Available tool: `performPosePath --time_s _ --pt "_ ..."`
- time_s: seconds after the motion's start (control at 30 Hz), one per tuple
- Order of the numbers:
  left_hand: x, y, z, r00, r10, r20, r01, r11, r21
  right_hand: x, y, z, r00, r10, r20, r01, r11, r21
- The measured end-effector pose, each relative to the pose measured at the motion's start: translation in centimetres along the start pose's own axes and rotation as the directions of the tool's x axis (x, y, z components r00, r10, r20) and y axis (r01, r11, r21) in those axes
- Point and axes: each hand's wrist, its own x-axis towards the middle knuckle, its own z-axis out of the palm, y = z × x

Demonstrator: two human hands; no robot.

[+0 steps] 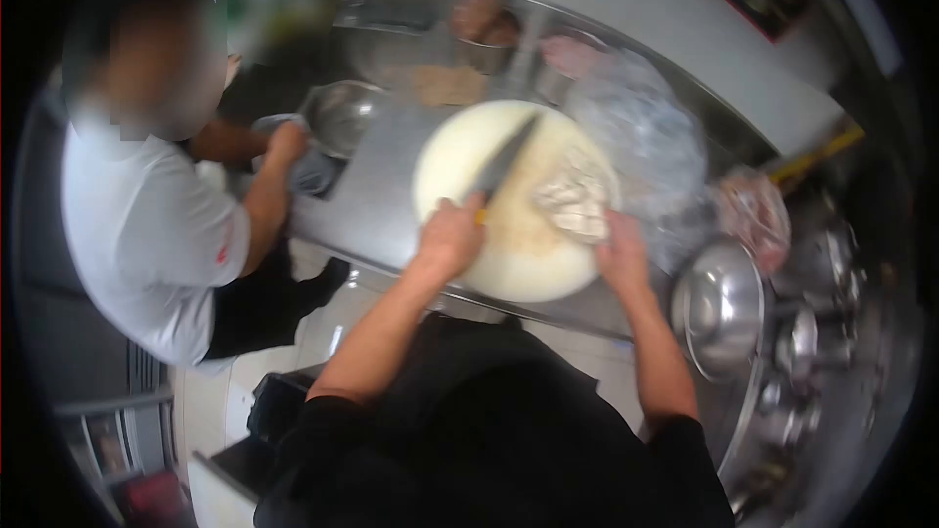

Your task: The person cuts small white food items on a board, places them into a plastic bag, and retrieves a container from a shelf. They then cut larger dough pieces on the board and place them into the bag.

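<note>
My left hand (450, 235) is closed around the handle of a large kitchen knife (509, 156), and a bit of yellow handle shows beside the fingers. The blade lies over a round white cutting board (445, 152), its tip pointing away from me. On the board's right side is a pile of pale sliced food (574, 198), too blurred to name exactly. My right hand (624, 252) is at the near right edge of this pile, seemingly touching it. Blur hides whether its fingers grip a piece.
To the left a person in a white shirt (156, 235) works by a metal bowl (344, 117). Clear plastic bags (641, 127) crowd the board's right side. Farther right are a bag of reddish food (753, 220) and a steel bowl (719, 308). Filled containers (484, 34) line the back.
</note>
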Motion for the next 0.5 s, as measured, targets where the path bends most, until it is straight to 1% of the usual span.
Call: performPosePath --time_s 0.03,0.07,0.13,0.23,0.27,0.37,0.47,0.5 --pt "-0.8 0.4 -0.8 0.998 -0.041 0.055 0.044 0.998 -0.047 0.6 -0.4 -0.9 0.998 -0.026 -0.062 0.026 1.000 0.012" --pt "-1.4 0.2 -0.9 0.997 -0.040 0.073 0.045 0.996 -0.080 1.4 -1.4 -2.4 0.992 -0.042 -0.122 0.045 0.999 0.018" --pt "-2.8 0.3 -1.5 0.989 -0.092 0.113 0.102 0.992 -0.080 3.8 -4.3 -5.7 0.948 -0.221 -0.230 0.203 0.974 -0.100" --pt "-4.2 0.1 -2.5 0.974 -0.148 0.169 0.164 0.983 -0.081 6.2 -6.5 -6.3 0.958 -0.107 -0.267 0.134 0.987 0.088" --pt "-4.7 0.0 -3.0 0.969 -0.157 0.192 0.175 0.981 -0.084 6.8 -6.3 -5.4 0.965 -0.114 -0.235 0.146 0.982 0.122" --pt "-6.6 -0.9 -3.3 0.981 -0.125 0.145 0.144 0.981 -0.131 8.9 -5.6 -3.3 0.913 -0.341 -0.226 0.359 0.932 0.043" --pt "-8.5 -1.5 -3.2 0.990 -0.125 0.065 0.132 0.985 -0.108 9.8 -5.8 -2.5 0.981 -0.185 -0.065 0.195 0.959 0.205" --pt "-8.7 -1.8 -2.9 0.988 -0.152 0.039 0.155 0.983 -0.098 10.6 -5.2 -2.2 0.973 -0.227 -0.032 0.229 0.958 0.174"
